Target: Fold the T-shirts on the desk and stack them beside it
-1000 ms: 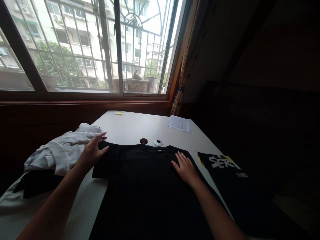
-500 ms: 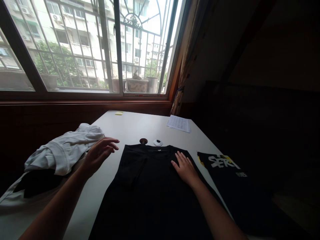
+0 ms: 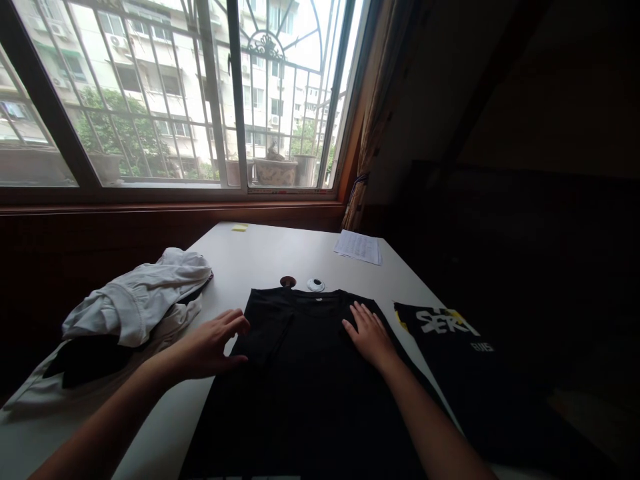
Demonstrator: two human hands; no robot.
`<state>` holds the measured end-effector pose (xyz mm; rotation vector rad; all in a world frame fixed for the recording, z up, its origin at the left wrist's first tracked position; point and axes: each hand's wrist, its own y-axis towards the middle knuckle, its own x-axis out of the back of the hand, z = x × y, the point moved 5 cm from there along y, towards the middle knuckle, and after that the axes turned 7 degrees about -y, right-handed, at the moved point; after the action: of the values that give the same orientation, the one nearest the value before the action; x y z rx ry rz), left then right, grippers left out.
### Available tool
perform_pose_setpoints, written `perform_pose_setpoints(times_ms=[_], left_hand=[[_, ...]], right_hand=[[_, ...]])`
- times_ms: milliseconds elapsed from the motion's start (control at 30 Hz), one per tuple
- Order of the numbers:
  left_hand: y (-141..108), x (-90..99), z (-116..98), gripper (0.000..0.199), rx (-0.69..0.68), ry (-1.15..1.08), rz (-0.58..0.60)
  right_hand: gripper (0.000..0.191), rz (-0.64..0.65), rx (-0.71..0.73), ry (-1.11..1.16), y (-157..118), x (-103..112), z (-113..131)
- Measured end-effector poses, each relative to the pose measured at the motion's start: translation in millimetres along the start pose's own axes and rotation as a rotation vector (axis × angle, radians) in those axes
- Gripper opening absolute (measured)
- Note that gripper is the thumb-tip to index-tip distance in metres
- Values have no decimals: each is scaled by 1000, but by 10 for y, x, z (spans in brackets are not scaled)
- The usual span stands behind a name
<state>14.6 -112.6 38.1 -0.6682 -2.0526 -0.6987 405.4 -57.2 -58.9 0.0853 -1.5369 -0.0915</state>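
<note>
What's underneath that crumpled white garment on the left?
Black cloth and some pale fabric stick out from under the white garment. Whatever else lies beneath is covered, so I can't tell.

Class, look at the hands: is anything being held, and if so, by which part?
Nothing is gripped. The right hand lies flat on the black shirt near one shoulder; the left hand is open at its edge.

Daylight is admitted through the barred window [image 3: 200, 100] at the upper left, where the buildings [image 3: 165, 80] are washed out. The right side is sunk in near-black shadow; fabric detail is lost in the black T-shirt [image 3: 310, 387]. Wide-angle stretching is seen toward the edges.
</note>
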Motion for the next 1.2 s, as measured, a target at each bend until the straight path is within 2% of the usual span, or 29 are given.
perform_pose_setpoints(times_ms=[133,267,367,500,633,733,833,1000,1200], left_hand=[[-283,-275,117,26,76,78,-98],[-382,-410,170,18,135,79,-158],[-344,-425,136,16,113,104,-144],[-328,-423,112,15,74,148,-119],[-376,-402,164,16,75,113,-110],[-400,-381,227,15,65,50,-99],[-411,-368,294,16,57,-21,-102],[-428,-384,380,16,91,-61,-90],[-446,-376,413,18,109,-16,-70]], right_hand=[[64,-59,-4,-12,-14,71,24],[60,-220,39,4,-3,352,186],[46,-267,155,123,61,602,507],[22,-152,301,416,264,767,1137],[22,2,359,566,539,660,1781],[46,62,356,602,699,490,2146],[66,105,327,603,774,327,2380],[64,130,274,549,784,222,2505],[67,112,243,454,770,304,2394]])
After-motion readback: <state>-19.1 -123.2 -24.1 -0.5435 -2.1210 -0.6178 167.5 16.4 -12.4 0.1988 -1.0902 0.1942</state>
